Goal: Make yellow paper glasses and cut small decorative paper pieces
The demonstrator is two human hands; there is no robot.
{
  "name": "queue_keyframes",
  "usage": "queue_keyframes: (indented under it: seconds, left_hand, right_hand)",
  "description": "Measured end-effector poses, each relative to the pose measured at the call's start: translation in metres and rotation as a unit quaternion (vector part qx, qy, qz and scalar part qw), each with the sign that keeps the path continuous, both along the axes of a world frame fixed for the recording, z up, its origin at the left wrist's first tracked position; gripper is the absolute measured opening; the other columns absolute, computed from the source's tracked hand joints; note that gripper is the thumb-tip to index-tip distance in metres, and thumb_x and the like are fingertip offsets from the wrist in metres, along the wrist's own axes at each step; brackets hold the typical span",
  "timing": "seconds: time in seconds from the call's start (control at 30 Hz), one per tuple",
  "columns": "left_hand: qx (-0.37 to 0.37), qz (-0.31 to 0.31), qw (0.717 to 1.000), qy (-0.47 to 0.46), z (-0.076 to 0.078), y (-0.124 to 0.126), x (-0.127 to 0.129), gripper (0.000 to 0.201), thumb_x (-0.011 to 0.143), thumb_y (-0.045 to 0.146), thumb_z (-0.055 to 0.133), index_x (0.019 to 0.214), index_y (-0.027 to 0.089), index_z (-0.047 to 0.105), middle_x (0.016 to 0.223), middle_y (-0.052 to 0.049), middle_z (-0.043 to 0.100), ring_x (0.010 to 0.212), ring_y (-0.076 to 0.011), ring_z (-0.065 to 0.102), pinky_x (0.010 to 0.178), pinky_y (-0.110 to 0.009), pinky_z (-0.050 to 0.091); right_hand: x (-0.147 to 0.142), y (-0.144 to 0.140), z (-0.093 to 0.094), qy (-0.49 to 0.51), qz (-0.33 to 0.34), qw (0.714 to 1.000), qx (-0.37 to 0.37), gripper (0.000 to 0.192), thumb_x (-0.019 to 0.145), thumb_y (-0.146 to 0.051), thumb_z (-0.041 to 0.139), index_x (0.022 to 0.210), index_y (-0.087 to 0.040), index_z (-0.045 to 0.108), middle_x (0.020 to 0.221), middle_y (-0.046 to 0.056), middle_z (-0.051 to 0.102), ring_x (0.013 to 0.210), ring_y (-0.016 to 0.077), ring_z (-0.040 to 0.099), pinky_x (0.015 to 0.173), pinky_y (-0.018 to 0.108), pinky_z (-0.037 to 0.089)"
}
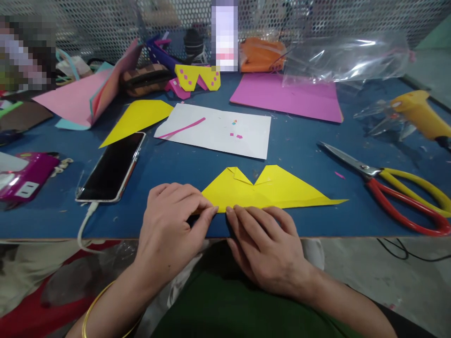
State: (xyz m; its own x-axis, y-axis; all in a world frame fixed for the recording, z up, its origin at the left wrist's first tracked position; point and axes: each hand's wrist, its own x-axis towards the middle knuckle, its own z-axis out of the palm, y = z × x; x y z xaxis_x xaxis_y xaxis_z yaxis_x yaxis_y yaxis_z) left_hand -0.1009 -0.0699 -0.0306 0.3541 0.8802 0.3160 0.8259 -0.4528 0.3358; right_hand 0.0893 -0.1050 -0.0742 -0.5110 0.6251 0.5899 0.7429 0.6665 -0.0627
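Note:
A folded yellow paper [271, 190] lies flat near the front edge of the blue table [197, 169]; it has two small folded flaps at its top middle and a long point to the right. My left hand [172, 225] presses its fingertips on the paper's lower left edge. Beside it, my right hand [264, 244] lies palm down, its fingertips pressing the same lower edge. Both hands rest on the paper without lifting it.
A phone [112, 169] with a white cable lies left. A white sheet [218, 131] with pink scraps sits behind the fold. Scissors [398, 188] and a yellow glue gun [419, 115] are at right. Pink sheets [285, 96], a yellow triangle [137, 119] and paper crafts lie farther back.

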Motion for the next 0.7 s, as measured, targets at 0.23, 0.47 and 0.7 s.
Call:
queue_keyframes:
  seconds: [0.23,0.47,0.7]
  left_hand:
    - [-0.016,0.006,1.0,-0.001,0.001,0.001,-0.016,0.019,0.09,0.025,0.058,0.071,0.022,0.063,0.077,0.0,0.068,0.078,-0.02,0.062,0.082,-0.04,0.04]
    - [-0.04,-0.005,0.999,-0.007,0.002,0.004,-0.019,0.019,0.089,0.026,0.059,0.07,0.022,0.062,0.075,0.001,0.067,0.077,-0.0187,0.06,0.08,-0.038,0.04]
    - [-0.042,-0.01,0.999,-0.014,0.001,0.004,-0.018,0.02,0.089,0.025,0.059,0.069,0.022,0.061,0.073,0.001,0.066,0.074,-0.0179,0.059,0.078,-0.037,0.039]
  right_hand:
    - [0.002,-0.002,-0.001,0.005,0.002,1.0,-0.011,0.036,0.095,-0.025,0.057,0.123,-0.004,0.065,0.115,0.01,0.074,0.103,0.0219,0.058,0.089,0.039,0.04]
    - [-0.003,-0.003,0.002,-0.011,-0.01,1.0,-0.012,0.042,0.097,-0.035,0.054,0.125,-0.006,0.064,0.12,0.009,0.072,0.105,0.0231,0.059,0.09,0.04,0.04]
    - [-0.012,0.0,0.0,-0.017,0.006,1.0,0.006,0.04,0.096,-0.034,0.057,0.125,-0.008,0.065,0.117,0.007,0.073,0.105,0.0219,0.058,0.088,0.039,0.04]
